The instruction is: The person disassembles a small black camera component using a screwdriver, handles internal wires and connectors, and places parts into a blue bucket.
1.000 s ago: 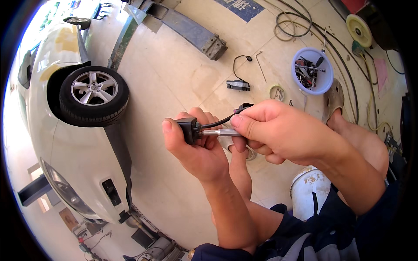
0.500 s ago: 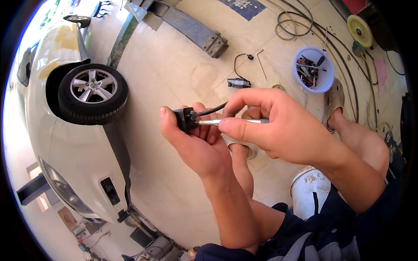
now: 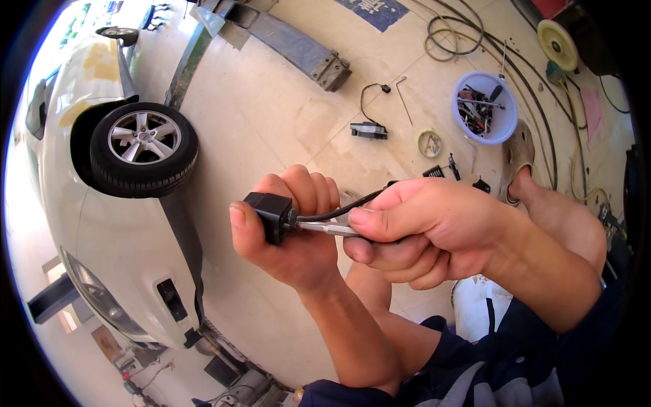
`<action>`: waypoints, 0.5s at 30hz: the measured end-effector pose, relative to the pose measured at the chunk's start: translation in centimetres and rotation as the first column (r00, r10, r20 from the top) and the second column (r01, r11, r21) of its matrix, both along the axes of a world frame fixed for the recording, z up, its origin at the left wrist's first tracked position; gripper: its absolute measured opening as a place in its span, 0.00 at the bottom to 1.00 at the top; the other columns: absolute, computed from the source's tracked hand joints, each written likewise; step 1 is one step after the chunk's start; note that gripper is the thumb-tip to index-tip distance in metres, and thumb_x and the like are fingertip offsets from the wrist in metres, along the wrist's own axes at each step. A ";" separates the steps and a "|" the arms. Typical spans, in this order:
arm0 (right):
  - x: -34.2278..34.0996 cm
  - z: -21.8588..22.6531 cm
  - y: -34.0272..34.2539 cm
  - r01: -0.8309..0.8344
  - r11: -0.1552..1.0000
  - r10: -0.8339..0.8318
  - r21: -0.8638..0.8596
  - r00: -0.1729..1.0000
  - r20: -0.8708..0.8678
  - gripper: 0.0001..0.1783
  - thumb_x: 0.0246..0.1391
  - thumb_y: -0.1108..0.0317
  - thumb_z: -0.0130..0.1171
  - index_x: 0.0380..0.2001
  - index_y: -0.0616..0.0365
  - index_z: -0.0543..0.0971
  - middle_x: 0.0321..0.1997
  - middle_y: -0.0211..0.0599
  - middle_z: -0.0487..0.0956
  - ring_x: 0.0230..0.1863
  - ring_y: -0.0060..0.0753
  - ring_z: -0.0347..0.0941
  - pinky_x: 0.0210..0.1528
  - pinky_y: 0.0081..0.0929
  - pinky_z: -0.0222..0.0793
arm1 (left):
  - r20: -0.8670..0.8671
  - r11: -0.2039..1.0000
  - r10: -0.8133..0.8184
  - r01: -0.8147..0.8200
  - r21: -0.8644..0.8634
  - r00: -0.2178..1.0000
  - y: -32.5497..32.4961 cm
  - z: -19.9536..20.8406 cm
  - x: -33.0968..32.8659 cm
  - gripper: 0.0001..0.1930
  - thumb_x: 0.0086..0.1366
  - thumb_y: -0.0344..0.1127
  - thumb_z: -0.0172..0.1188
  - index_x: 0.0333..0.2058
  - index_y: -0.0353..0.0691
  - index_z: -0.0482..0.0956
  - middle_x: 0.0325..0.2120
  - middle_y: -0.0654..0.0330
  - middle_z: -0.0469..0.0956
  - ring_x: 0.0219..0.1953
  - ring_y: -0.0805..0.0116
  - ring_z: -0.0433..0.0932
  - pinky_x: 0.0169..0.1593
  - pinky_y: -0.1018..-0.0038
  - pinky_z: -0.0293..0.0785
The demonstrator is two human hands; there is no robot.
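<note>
My left hand (image 3: pixel 308 261) is closed around a small black box-shaped part (image 3: pixel 268 214), thumb on its near side and fingers curled behind. A black cable (image 3: pixel 352 203) leaves the part's right side and runs toward my right hand (image 3: pixel 447 227). That hand is wrapped round a screwdriver-like tool with a slim silver shaft (image 3: pixel 329 228); my fingers hide its rear end. The shaft's tip meets the part beside the cable's entry. On the floor beyond lies another black module (image 3: pixel 369 130) with a short cable.
A thin bent rod (image 3: pixel 405 103) and a tape roll (image 3: pixel 429 144) lie near the pale bucket (image 3: pixel 512 125) of tools. Hoses (image 3: pixel 536 108) cross the floor at right. At left stands a white car (image 3: pixel 129 251) with its front wheel (image 3: pixel 144 139) turned outward. A lift arm (image 3: pixel 291 44) is behind.
Both hands have shifted slightly down, and the black part has tilted and moved left. My right hand has changed from a fingertip hold to a fuller grip on the tool.
</note>
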State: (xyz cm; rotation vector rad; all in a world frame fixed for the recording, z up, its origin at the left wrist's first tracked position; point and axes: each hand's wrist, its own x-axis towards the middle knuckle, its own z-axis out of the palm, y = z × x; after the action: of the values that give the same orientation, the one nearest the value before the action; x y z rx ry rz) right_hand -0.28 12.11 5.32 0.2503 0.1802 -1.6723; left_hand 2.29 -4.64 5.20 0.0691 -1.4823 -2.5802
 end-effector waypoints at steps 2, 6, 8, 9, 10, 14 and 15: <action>0.1 0.7 -0.3 0.033 0.993 -0.017 0.115 0.990 -0.139 0.16 0.66 0.63 0.46 0.29 0.64 0.72 0.13 0.18 0.56 0.12 0.12 0.44 0.12 0.16 0.41 | 0.034 1.000 0.010 -0.011 0.023 0.999 0.1 0.0 0.0 0.27 0.68 0.55 0.39 0.15 0.44 0.53 0.10 0.66 0.53 0.14 0.76 0.46 0.19 0.74 0.45; 1.4 1.2 -1.7 0.431 0.842 -0.081 0.324 0.695 -0.714 0.10 0.61 0.68 0.52 0.27 0.63 0.72 0.14 0.26 0.62 0.13 0.19 0.53 0.14 0.21 0.51 | 0.116 0.993 0.112 -0.114 0.012 0.987 0.5 -0.2 0.0 0.26 0.68 0.54 0.42 0.15 0.46 0.53 0.10 0.67 0.52 0.13 0.78 0.45 0.18 0.76 0.43; 2.6 0.7 -2.3 0.766 0.611 0.068 0.198 0.199 -0.978 0.06 0.53 0.73 0.56 0.25 0.63 0.73 0.17 0.37 0.70 0.16 0.29 0.61 0.17 0.27 0.58 | 0.192 0.969 0.245 -0.248 -0.012 0.950 0.9 -0.3 -0.1 0.25 0.67 0.53 0.44 0.15 0.47 0.53 0.09 0.68 0.51 0.13 0.79 0.45 0.17 0.77 0.42; 2.8 0.7 -2.3 0.802 0.577 0.169 0.152 0.065 -0.983 0.05 0.53 0.74 0.56 0.26 0.63 0.74 0.18 0.39 0.70 0.15 0.30 0.61 0.17 0.27 0.58 | 0.235 0.961 0.264 -0.275 0.013 0.935 1.3 -0.4 -0.2 0.25 0.67 0.53 0.44 0.15 0.47 0.53 0.09 0.68 0.51 0.13 0.79 0.45 0.17 0.77 0.42; 3.0 0.8 -2.3 0.831 0.547 0.274 0.100 -0.065 -0.960 0.04 0.52 0.74 0.56 0.26 0.63 0.75 0.18 0.40 0.71 0.15 0.31 0.62 0.17 0.27 0.58 | 0.279 0.952 0.280 -0.302 0.038 0.918 1.7 -0.4 -0.3 0.25 0.67 0.52 0.45 0.15 0.48 0.53 0.09 0.68 0.51 0.13 0.79 0.45 0.17 0.77 0.42; 2.1 0.9 -2.3 0.790 0.605 0.219 0.098 -0.047 -0.975 0.05 0.52 0.72 0.59 0.29 0.63 0.78 0.19 0.42 0.76 0.17 0.28 0.71 0.17 0.25 0.59 | 0.333 0.895 0.411 -0.445 0.029 0.849 2.2 -0.1 -0.2 0.25 0.67 0.54 0.43 0.15 0.49 0.52 0.09 0.69 0.49 0.12 0.78 0.45 0.16 0.78 0.42; 1.6 1.1 -2.3 0.769 0.630 0.135 0.109 0.030 -0.990 0.06 0.53 0.71 0.59 0.29 0.63 0.78 0.19 0.41 0.77 0.18 0.26 0.72 0.17 0.23 0.59 | 0.314 0.889 0.406 -0.450 0.082 0.858 2.1 -0.2 -0.2 0.25 0.67 0.54 0.42 0.15 0.49 0.52 0.09 0.69 0.49 0.12 0.78 0.45 0.16 0.78 0.41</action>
State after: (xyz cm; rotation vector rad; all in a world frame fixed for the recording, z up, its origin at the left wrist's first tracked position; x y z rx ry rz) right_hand 1.31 9.82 6.38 -0.4645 2.0471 -1.9518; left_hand 2.09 -2.54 4.98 0.7413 -1.1694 -2.3689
